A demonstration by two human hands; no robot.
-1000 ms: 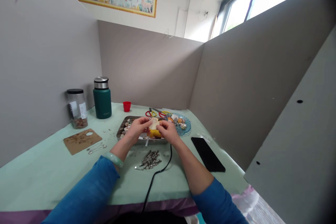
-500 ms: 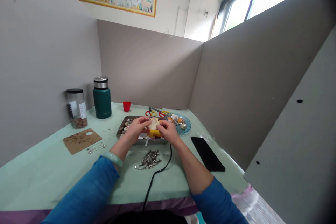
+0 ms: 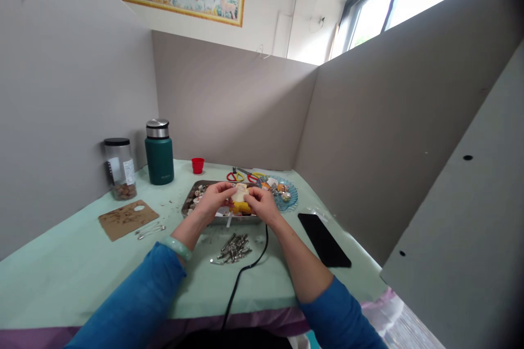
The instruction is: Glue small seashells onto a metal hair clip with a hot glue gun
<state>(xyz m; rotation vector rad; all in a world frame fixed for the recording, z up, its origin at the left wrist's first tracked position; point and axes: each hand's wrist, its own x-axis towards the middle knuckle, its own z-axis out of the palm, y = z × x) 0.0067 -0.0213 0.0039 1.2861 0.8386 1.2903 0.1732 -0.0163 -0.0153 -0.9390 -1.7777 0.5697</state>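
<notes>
My left hand (image 3: 215,199) and my right hand (image 3: 263,203) pinch a small cream-coloured piece (image 3: 240,192) between them, each at one side. Its kind is too small to make out. Both hands are above a metal tray (image 3: 193,218) of small shell-like pieces, partly hidden by my fingers. Just under the cream piece is a yellow tool (image 3: 242,208) that looks like a glue gun, with a whitish stick (image 3: 229,221) pointing toward me. A black cord (image 3: 249,266) runs from near it to the table's front edge. Nearer me lies a heap of small silver metal pieces (image 3: 234,248).
Right of the tray are a blue glass plate (image 3: 293,200) with colourful pieces and a black phone-like slab (image 3: 325,240). Scissors (image 3: 235,176) and a red cup (image 3: 197,166) stand behind. At left are a green flask (image 3: 159,155), a jar (image 3: 120,169), cardboard (image 3: 126,220) and safety pins (image 3: 150,230).
</notes>
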